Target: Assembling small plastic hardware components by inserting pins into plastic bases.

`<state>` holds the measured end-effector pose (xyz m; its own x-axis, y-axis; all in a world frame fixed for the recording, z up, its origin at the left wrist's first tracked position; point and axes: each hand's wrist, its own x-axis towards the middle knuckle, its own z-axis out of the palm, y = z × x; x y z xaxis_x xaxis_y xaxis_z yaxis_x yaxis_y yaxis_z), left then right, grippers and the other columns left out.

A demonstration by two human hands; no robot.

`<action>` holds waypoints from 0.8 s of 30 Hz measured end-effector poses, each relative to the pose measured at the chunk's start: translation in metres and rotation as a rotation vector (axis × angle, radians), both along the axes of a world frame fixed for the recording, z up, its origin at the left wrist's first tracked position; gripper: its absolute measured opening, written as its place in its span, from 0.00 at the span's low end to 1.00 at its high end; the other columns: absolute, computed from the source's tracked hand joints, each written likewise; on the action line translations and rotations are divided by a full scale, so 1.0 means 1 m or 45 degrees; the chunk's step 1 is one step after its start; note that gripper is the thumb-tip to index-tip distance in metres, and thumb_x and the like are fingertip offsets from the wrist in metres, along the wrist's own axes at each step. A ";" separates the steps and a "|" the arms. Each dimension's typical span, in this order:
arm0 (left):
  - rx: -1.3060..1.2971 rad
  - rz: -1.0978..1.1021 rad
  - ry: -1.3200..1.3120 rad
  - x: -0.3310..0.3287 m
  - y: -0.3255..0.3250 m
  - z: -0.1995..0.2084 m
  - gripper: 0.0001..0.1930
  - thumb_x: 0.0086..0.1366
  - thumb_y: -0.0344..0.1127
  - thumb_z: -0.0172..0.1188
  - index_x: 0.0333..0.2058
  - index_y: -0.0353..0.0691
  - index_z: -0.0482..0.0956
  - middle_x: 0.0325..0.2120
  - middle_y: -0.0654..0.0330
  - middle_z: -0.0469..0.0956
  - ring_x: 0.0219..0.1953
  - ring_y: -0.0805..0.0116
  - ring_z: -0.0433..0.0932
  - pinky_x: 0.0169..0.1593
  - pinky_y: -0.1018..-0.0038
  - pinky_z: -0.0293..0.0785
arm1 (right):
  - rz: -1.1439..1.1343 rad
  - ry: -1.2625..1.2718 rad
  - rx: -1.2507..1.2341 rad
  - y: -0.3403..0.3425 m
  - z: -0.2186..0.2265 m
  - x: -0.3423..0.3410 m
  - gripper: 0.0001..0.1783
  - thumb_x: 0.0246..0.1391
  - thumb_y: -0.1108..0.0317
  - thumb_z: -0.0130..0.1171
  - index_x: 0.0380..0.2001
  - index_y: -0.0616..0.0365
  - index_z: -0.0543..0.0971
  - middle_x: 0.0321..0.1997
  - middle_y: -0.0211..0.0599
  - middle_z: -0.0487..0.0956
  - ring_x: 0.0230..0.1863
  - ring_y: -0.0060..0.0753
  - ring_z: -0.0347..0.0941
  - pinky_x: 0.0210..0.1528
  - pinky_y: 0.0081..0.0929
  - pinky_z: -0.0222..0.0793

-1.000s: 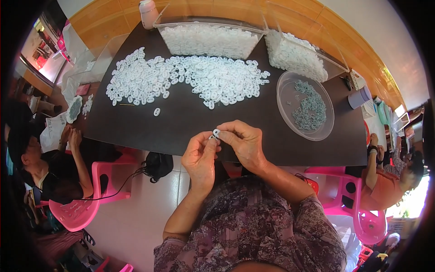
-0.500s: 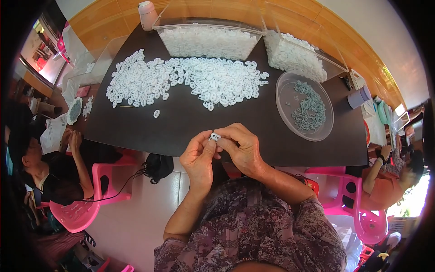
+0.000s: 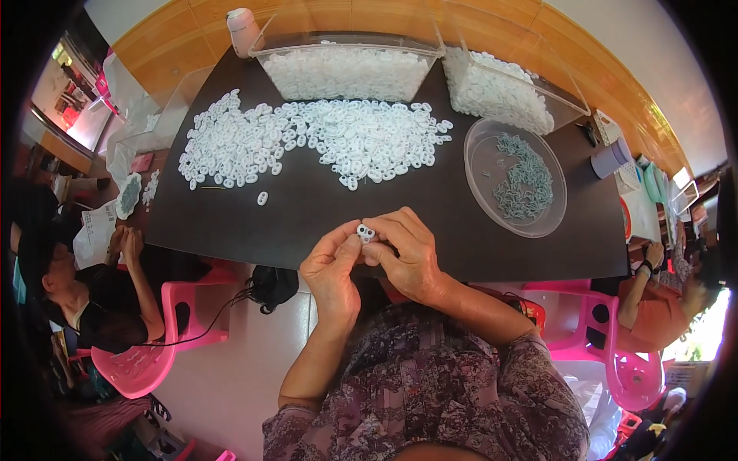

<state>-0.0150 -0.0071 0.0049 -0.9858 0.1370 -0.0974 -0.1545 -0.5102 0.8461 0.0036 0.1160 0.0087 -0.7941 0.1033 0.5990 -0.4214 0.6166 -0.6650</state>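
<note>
Above the table's near edge, a small white plastic piece with dark round holes (image 3: 365,232) is pinched between both hands. My left hand (image 3: 333,269) closes thumb and fingers on its left side. From the right, my right hand (image 3: 405,253) grips the same piece with thumb and curled fingertips, which partly hide it. Beyond the hands spreads a wide heap of white oval two-holed pieces (image 3: 369,138). One single oval piece (image 3: 262,198) lies apart from it. To the right, a round clear tray (image 3: 478,196) holds many small grey-green parts (image 3: 526,184).
Two clear bins (image 3: 350,52) (image 3: 530,83) of white pieces stand at the dark table's (image 3: 223,223) back. A pink bottle (image 3: 243,32) is at back left, a grey-lilac cup (image 3: 610,159) at right. People sit on both sides near pink chairs (image 3: 142,361).
The piece has turned slightly in my fingers, so its dark holes show more plainly. My right thumb has shifted a little lower. The whole view has moved slightly.
</note>
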 end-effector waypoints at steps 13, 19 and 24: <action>-0.201 -0.069 0.114 -0.005 -0.012 0.000 0.09 0.58 0.22 0.59 0.39 0.29 0.78 0.27 0.61 0.77 0.24 0.77 0.70 0.27 0.82 0.67 | 0.066 -0.029 -0.054 -0.001 0.003 0.002 0.15 0.38 0.78 0.62 0.35 0.65 0.77 0.32 0.40 0.76 0.32 0.40 0.70 0.33 0.31 0.68; -0.246 -0.136 0.111 -0.007 -0.015 0.006 0.10 0.57 0.23 0.60 0.38 0.29 0.78 0.24 0.63 0.75 0.23 0.78 0.70 0.28 0.83 0.67 | 0.117 0.001 -0.022 0.001 0.002 0.000 0.18 0.39 0.80 0.64 0.39 0.66 0.77 0.33 0.40 0.77 0.29 0.33 0.70 0.29 0.26 0.67; -0.151 -0.144 0.145 -0.008 -0.014 -0.002 0.11 0.57 0.23 0.60 0.40 0.29 0.77 0.25 0.63 0.76 0.24 0.78 0.70 0.28 0.83 0.67 | 0.108 -0.025 -0.063 -0.001 0.002 0.002 0.18 0.40 0.81 0.64 0.40 0.65 0.77 0.30 0.38 0.77 0.28 0.31 0.70 0.28 0.25 0.67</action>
